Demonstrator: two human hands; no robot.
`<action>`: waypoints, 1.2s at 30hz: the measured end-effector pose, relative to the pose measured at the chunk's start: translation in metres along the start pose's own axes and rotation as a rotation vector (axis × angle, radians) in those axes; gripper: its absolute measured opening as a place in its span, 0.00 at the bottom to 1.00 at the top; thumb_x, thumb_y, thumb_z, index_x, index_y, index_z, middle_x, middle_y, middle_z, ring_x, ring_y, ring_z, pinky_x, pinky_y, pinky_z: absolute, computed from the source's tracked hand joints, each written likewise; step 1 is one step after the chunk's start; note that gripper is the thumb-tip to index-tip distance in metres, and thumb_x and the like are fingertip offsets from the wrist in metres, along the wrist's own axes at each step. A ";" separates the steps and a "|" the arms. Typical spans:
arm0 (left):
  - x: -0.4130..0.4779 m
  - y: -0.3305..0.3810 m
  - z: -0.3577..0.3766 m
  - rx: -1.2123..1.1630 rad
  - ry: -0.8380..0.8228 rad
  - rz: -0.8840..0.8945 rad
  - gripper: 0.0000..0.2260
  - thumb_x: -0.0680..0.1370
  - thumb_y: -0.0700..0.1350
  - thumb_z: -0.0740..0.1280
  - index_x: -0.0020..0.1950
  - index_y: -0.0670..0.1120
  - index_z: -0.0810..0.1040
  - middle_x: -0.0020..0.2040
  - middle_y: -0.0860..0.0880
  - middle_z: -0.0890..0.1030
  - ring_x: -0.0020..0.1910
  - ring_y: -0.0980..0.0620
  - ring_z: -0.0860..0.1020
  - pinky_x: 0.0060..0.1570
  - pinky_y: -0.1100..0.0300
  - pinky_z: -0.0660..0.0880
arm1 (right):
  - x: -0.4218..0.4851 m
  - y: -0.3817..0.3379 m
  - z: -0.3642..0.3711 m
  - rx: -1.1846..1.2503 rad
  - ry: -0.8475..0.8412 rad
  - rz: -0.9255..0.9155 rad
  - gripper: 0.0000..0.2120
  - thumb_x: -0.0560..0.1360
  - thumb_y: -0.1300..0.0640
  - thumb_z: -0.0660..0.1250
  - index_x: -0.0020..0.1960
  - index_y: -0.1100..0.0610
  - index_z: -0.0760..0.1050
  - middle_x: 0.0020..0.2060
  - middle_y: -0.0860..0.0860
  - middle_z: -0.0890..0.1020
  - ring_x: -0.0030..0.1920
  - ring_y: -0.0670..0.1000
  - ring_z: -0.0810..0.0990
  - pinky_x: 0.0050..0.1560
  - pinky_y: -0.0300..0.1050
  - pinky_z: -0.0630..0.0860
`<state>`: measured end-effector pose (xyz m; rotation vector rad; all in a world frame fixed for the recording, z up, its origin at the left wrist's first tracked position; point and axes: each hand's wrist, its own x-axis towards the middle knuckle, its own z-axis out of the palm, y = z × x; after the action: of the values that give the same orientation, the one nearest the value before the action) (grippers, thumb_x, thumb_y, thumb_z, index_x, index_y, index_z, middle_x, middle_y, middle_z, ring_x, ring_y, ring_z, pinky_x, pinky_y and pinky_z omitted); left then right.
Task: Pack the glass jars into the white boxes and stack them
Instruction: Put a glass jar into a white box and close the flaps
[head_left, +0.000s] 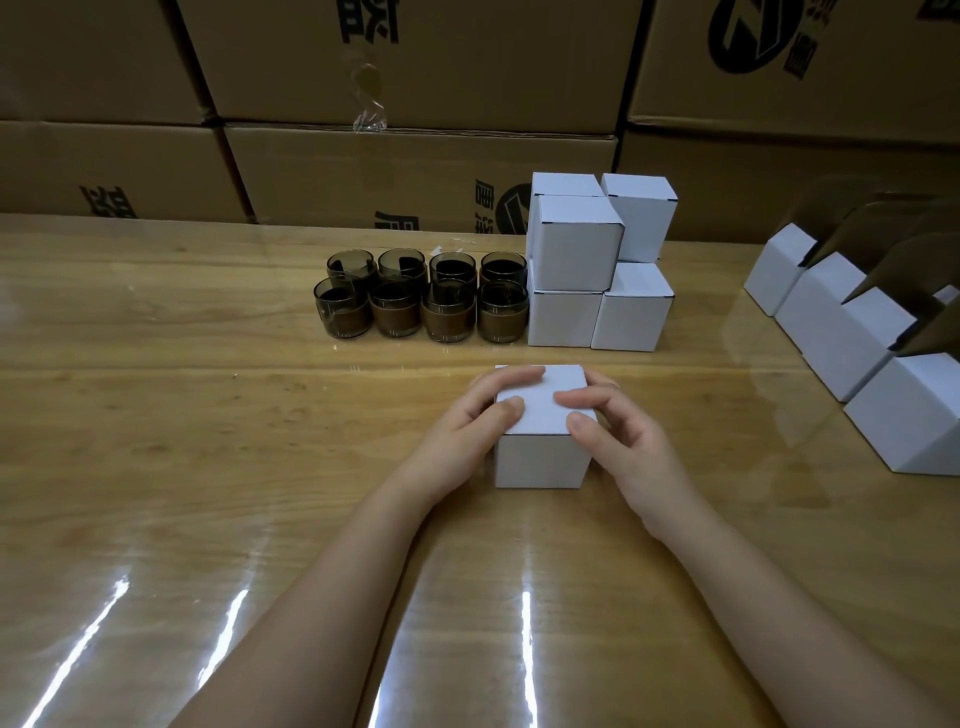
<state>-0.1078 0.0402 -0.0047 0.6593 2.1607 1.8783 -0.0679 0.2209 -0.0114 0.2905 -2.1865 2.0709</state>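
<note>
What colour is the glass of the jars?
Dark smoky grey-brown glass jars, seen in the head view.

I see open bench (156, 441) to the left and near me. Ahead, two rows of glass jars (421, 301) touch the stacked white boxes (597, 265), closing the far middle. Open-flapped boxes (852, 338) line the right edge. Between that line and the stack, a bare lane runs back to the cartons (415, 166).
</note>
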 end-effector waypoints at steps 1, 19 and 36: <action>0.000 0.000 0.001 0.015 0.009 0.005 0.14 0.82 0.40 0.58 0.61 0.56 0.75 0.62 0.58 0.72 0.56 0.70 0.71 0.53 0.76 0.66 | 0.001 0.000 -0.002 -0.025 -0.012 -0.011 0.09 0.70 0.52 0.66 0.50 0.50 0.79 0.68 0.48 0.69 0.61 0.35 0.73 0.54 0.29 0.71; 0.001 -0.012 0.003 0.437 -0.010 0.001 0.49 0.59 0.66 0.74 0.66 0.79 0.41 0.73 0.55 0.61 0.71 0.50 0.65 0.68 0.46 0.66 | 0.004 0.008 -0.025 -0.201 -0.253 0.085 0.35 0.68 0.60 0.76 0.62 0.28 0.66 0.57 0.27 0.73 0.60 0.34 0.73 0.55 0.28 0.71; 0.008 -0.028 -0.004 0.479 0.030 0.004 0.26 0.79 0.44 0.65 0.72 0.64 0.62 0.56 0.68 0.76 0.58 0.70 0.73 0.55 0.76 0.66 | 0.012 0.012 -0.035 0.162 0.160 0.125 0.37 0.63 0.57 0.74 0.67 0.39 0.64 0.59 0.48 0.79 0.60 0.45 0.78 0.59 0.45 0.77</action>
<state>-0.1222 0.0377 -0.0304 0.7161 2.6536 1.3774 -0.0837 0.2561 -0.0182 0.0009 -1.9970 2.2547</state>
